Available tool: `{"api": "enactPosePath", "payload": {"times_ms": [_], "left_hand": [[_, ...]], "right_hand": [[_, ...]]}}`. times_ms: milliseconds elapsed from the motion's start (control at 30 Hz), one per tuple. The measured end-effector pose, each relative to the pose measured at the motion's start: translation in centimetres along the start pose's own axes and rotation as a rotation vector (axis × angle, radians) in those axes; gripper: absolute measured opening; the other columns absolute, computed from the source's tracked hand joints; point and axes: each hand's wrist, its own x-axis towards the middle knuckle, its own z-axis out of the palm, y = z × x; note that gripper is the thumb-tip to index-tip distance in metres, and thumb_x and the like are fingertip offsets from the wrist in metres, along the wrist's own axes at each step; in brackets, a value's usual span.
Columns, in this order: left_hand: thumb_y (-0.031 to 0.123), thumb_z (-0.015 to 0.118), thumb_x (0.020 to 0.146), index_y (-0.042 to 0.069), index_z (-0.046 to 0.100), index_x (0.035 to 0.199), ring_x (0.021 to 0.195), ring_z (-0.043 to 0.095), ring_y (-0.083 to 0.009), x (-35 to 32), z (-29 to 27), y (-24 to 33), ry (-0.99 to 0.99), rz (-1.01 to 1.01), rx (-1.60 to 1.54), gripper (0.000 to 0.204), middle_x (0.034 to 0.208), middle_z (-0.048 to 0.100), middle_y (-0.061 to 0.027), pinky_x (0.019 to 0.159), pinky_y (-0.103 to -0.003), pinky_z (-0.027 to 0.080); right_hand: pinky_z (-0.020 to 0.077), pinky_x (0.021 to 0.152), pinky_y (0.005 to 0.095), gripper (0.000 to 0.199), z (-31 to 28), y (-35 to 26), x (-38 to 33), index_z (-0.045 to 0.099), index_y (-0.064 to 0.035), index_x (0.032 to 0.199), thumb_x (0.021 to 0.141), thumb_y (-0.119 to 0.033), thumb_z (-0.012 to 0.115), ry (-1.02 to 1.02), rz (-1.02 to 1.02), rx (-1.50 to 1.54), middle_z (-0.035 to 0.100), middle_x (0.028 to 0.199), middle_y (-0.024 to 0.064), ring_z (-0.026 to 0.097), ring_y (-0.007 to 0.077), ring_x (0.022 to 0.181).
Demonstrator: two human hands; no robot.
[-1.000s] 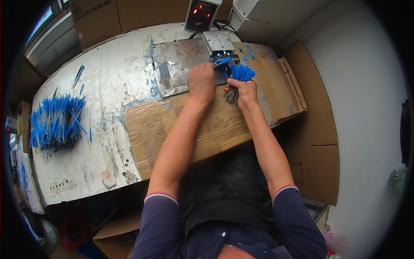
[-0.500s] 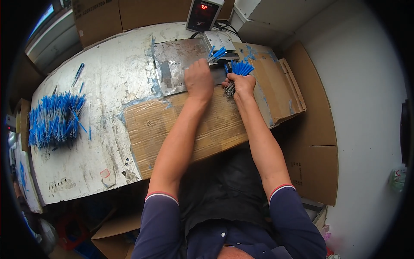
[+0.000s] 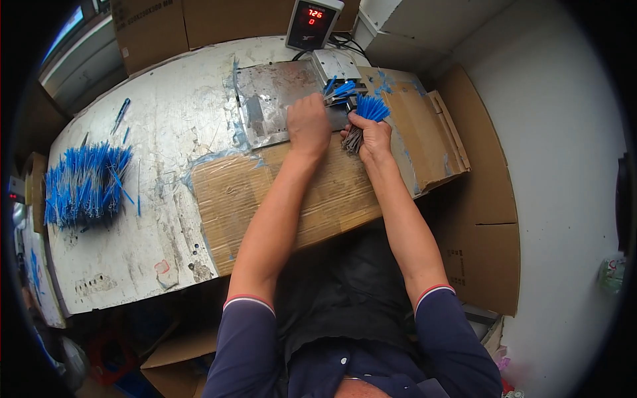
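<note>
My left hand (image 3: 308, 127) is closed on a few thin grey wire pieces with blue ends (image 3: 343, 89), which point away over a small metal machine (image 3: 335, 65). Its fingertips are hidden behind the back of the hand. Just to the right, my right hand (image 3: 373, 135) grips a thick bundle of blue-ended wire pieces (image 3: 373, 107), blue ends up and bare grey wires hanging below the palm. A small dark block (image 3: 352, 104) on the machine stands between the two bunches. Both hands are over the near side of a worn metal plate (image 3: 272, 99).
A large pile of blue-ended wire pieces (image 3: 86, 182) lies at the left of the white table (image 3: 159, 132), with a pen (image 3: 121, 114) behind it. A counter with a red display (image 3: 313, 25) stands at the back. Flattened cardboard (image 3: 265, 199) covers the table's front edge; a cardboard piece (image 3: 424, 136) lies right.
The blue ends in my left hand have tipped slightly right and down toward the dark block. My right hand's bundle has shifted a little. More red digits are lit on the counter.
</note>
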Motion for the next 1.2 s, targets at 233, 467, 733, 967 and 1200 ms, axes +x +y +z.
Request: {"api": "enactPosePath", "payload": {"times_ms": [233,467,733,967,1200], "left_hand": [[0.010,0.058,0.093,0.007,0.060,0.095,0.084,0.063,-0.0318,0.0,0.0,-0.1,-0.035,-0.018,-0.013,0.003,0.085,0.066,-0.0122,0.077,-0.044,0.044],[0.004,0.058,0.086,0.007,0.060,0.094,0.084,0.063,-0.0324,0.1,-0.7,0.5,-0.095,0.037,0.069,0.009,0.086,0.066,-0.0125,0.078,-0.045,0.046],[0.001,0.057,0.084,0.006,0.058,0.094,0.085,0.064,-0.0325,0.0,0.0,0.0,-0.100,-0.025,0.121,0.011,0.086,0.066,-0.0136,0.075,-0.045,0.047],[0.012,0.058,0.095,0.005,0.059,0.097,0.084,0.064,-0.0343,0.3,0.0,-0.3,0.040,-0.141,0.023,0.007,0.084,0.066,-0.0141,0.075,-0.048,0.047],[0.012,0.059,0.096,0.006,0.060,0.098,0.090,0.063,-0.0327,0.6,0.0,-0.5,0.213,-0.021,-0.008,0.006,0.086,0.067,-0.0136,0.083,-0.045,0.043]], "right_hand": [[0.0575,0.049,0.0318,0.016,-1.9,0.1,0.3,0.065,0.0019,0.092,0.082,0.001,0.078,-0.099,-0.046,-0.124,0.067,0.074,0.0105,0.066,0.0186,0.059],[0.0580,0.050,0.0310,0.015,-2.0,-0.2,-0.3,0.063,0.0004,0.090,0.082,0.005,0.074,-0.120,-0.018,-0.081,0.067,0.076,0.0109,0.067,0.0187,0.059],[0.0579,0.047,0.0317,0.015,-1.8,0.0,0.2,0.063,-0.0006,0.080,0.077,0.005,0.076,-0.071,-0.115,-0.180,0.066,0.070,0.0102,0.067,0.0193,0.055],[0.0589,0.045,0.0319,0.013,-0.2,0.2,1.1,0.062,0.0023,0.078,0.077,0.007,0.075,0.012,-0.158,-0.253,0.066,0.069,0.0109,0.066,0.0197,0.054],[0.0587,0.045,0.0321,0.013,0.5,0.7,1.4,0.062,0.0014,0.080,0.078,0.008,0.073,0.072,-0.204,-0.258,0.066,0.072,0.0114,0.066,0.0197,0.054]]}}
